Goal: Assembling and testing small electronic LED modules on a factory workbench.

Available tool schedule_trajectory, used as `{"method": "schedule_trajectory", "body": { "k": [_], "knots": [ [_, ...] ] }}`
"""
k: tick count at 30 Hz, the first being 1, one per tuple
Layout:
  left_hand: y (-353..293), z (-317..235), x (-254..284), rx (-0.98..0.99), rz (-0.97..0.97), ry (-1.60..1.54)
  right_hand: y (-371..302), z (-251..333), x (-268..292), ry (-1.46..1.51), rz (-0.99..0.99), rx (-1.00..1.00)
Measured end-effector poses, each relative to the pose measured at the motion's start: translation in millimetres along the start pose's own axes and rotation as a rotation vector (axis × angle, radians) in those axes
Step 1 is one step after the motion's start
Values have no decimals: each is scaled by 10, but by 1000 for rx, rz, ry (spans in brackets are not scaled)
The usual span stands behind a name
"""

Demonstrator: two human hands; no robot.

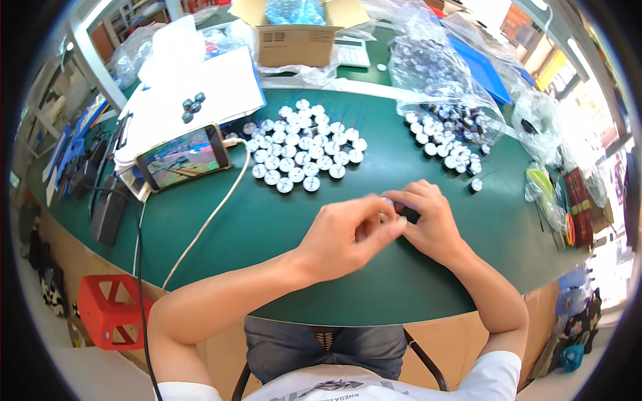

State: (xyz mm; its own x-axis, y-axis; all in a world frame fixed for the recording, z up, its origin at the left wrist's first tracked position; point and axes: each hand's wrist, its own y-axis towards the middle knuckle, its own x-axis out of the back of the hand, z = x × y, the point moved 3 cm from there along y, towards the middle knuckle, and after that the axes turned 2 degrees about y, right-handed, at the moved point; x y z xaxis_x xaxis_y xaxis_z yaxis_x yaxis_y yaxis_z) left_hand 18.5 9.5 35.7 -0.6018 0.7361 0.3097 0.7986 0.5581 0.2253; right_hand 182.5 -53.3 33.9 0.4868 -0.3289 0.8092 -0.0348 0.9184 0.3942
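Observation:
My left hand [351, 235] and my right hand [431, 224] meet over the green table, near the middle. Between the fingers of my right hand is a small black part [410, 214], mostly covered. The left thumb and fingers are pinched together right beside it; what they grip, if anything, is too small and blurred to name. Beyond my hands lies a wide cluster of small round parts with white tops [304, 158], dark at the sides. Farther right, more such parts [445, 147] spill from a clear plastic bag [428, 63].
A phone [184, 159] with a lit screen leans at the left, its white cable [221, 204] running to the near edge. Behind it are white papers [231, 83] with several dark pieces. A cardboard box [297, 47] stands at the back. One loose round part [475, 185] sits right.

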Motion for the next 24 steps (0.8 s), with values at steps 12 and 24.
{"method": "schedule_trajectory", "body": {
  "k": [12,24],
  "knots": [
    [21,88,-142,-311,172,539,33,-108,9,312,-125,-83],
    [51,129,-111,-203,117,750,-77,-385,1413,-460,-186,-686]
  ]
}}
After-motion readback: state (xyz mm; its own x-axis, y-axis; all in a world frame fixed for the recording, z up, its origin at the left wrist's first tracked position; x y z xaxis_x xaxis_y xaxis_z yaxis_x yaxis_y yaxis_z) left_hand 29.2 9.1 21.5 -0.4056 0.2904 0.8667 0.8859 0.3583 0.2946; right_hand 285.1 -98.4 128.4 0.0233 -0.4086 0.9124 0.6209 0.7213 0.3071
